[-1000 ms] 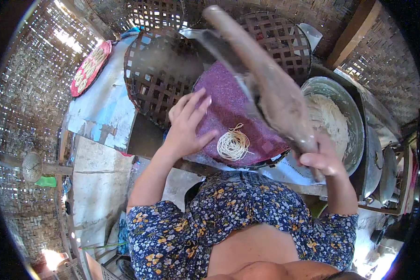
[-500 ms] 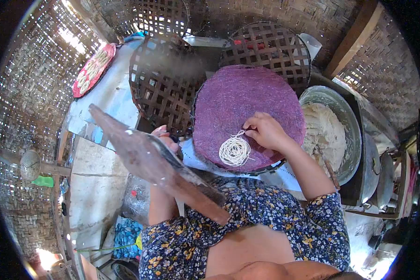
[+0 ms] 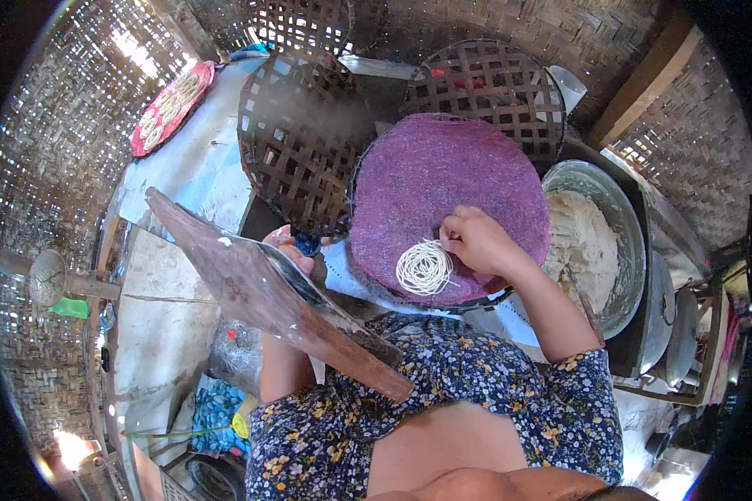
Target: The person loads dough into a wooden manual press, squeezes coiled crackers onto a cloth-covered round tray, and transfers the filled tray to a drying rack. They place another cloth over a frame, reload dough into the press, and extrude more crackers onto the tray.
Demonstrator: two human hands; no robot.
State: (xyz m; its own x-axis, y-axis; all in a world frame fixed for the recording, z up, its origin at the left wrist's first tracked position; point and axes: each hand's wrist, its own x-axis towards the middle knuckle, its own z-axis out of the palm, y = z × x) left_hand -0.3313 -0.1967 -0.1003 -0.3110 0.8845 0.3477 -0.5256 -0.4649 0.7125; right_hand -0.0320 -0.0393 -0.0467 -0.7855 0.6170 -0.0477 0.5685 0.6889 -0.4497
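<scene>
A round tray covered in purple mesh cloth (image 3: 443, 159) lies in front of me. On its near part sits a loose coil of thin, pale dough strand (image 3: 424, 269). My right hand (image 3: 480, 242) rests over the cloth, thumb and fingers pinched at the coil's upper right edge. A long, worn wooden beam (image 3: 267, 292) slants across my left side, close to the camera. Behind it, my left hand (image 3: 289, 250) shows only in part, with curled fingers beside a small dark blue thing (image 3: 307, 244). What this hand grips is hidden by the beam.
To the right stands a large metal basin (image 3: 635, 275) of pale dough (image 3: 585, 238), with a stick leaning at its near rim. Open-weave baskets (image 3: 297, 159) stand behind the tray. At far left, a pink tray (image 3: 148, 149) of several coils lies on a table (image 3: 205, 159).
My right hand has drawn the strand's raised end down against the coil. The wooden beam's far end has shifted slightly left. The whole view has turned a little.
</scene>
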